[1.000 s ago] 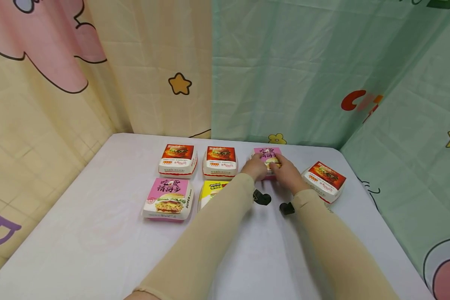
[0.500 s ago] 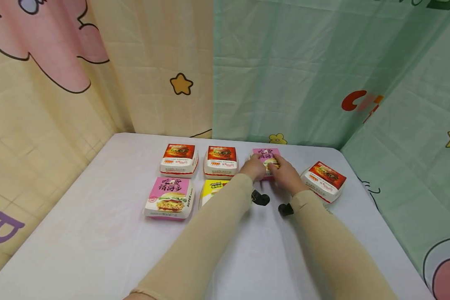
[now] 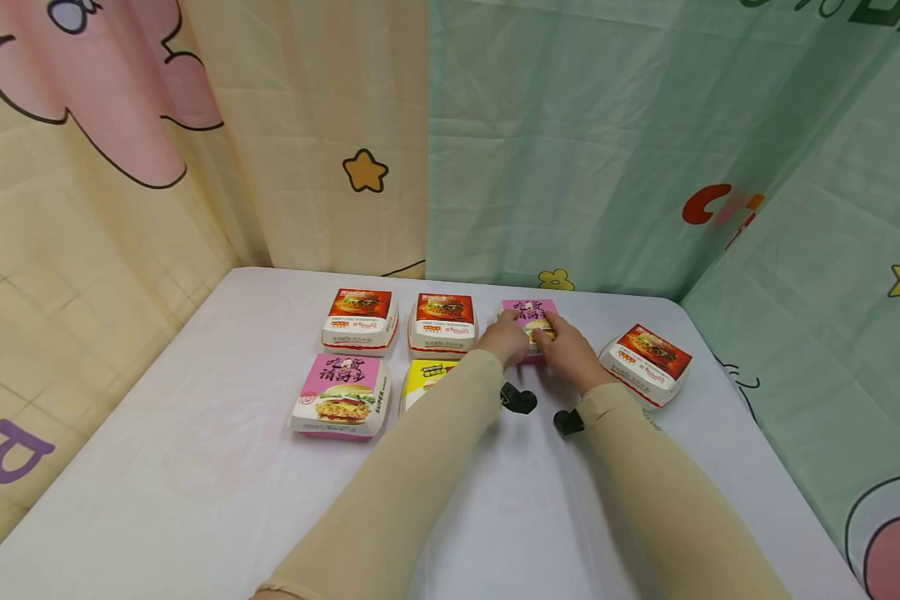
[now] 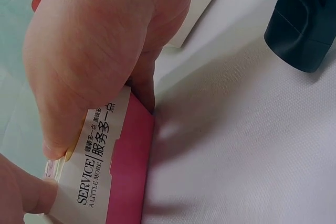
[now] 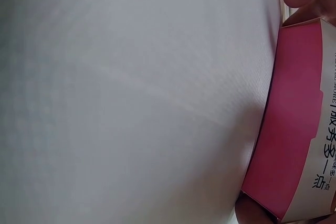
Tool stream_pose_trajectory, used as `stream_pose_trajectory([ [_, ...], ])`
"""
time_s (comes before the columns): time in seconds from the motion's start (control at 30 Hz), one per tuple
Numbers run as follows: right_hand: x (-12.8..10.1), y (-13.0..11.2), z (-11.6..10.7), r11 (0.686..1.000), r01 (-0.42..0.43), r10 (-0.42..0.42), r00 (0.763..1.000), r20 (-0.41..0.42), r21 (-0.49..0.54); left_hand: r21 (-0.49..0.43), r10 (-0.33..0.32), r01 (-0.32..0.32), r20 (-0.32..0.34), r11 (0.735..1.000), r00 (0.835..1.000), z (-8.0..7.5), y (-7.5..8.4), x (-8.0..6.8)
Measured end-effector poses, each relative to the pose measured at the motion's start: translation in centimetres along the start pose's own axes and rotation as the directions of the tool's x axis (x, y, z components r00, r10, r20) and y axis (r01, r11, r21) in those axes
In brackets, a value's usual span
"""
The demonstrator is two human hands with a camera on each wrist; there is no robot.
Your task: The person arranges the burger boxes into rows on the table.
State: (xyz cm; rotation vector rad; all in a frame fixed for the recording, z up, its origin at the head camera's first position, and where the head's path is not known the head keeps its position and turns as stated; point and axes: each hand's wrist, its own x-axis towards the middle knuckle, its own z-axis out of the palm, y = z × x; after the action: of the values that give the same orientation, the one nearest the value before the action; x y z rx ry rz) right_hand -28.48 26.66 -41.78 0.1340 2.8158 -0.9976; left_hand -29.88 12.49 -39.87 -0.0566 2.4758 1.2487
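Observation:
A pink-and-white burger box [image 3: 532,307] sits at the back of the table, between both hands. My left hand [image 3: 504,339] grips its left side, and my right hand [image 3: 572,354] grips its right side, thumb over the lid. In the left wrist view, the right hand [image 4: 100,40] curls round one end of the box [image 4: 97,166], while the left thumb [image 4: 31,192] lies at its top edge. The pink lower wall of the box [image 5: 294,114] stands close to the cloth in the right wrist view, with fingers at both ends.
Two red-and-white burger boxes [image 3: 360,321] stand in the back row, left of the hands. Before them are a pink box [image 3: 341,396] and a yellow box [image 3: 422,379], partly behind the left sleeve. Another red-topped box [image 3: 648,362] sits angled at right. Curtains border the white table [image 3: 195,475].
Both hands have shifted the pink box slightly left and nearer, narrowing its gap to the red-topped box beside it. The grip looks the same, and the other boxes keep their places.

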Motion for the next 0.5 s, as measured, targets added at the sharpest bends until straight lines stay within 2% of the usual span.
stream_pose_trajectory([
  [0.2,0.2,0.1,0.2,1.000,-0.007,0.007,1.000,0.001,0.005,0.035,0.002,-0.002,-0.002,0.999,1.000,-0.2,0.2,-0.4],
  [0.5,0.0,0.0,-0.1,1.000,-0.026,0.026,0.999,0.020,0.016,0.034,-0.010,0.010,-0.005,0.999,1.000,-0.6,0.7,-1.8],
])
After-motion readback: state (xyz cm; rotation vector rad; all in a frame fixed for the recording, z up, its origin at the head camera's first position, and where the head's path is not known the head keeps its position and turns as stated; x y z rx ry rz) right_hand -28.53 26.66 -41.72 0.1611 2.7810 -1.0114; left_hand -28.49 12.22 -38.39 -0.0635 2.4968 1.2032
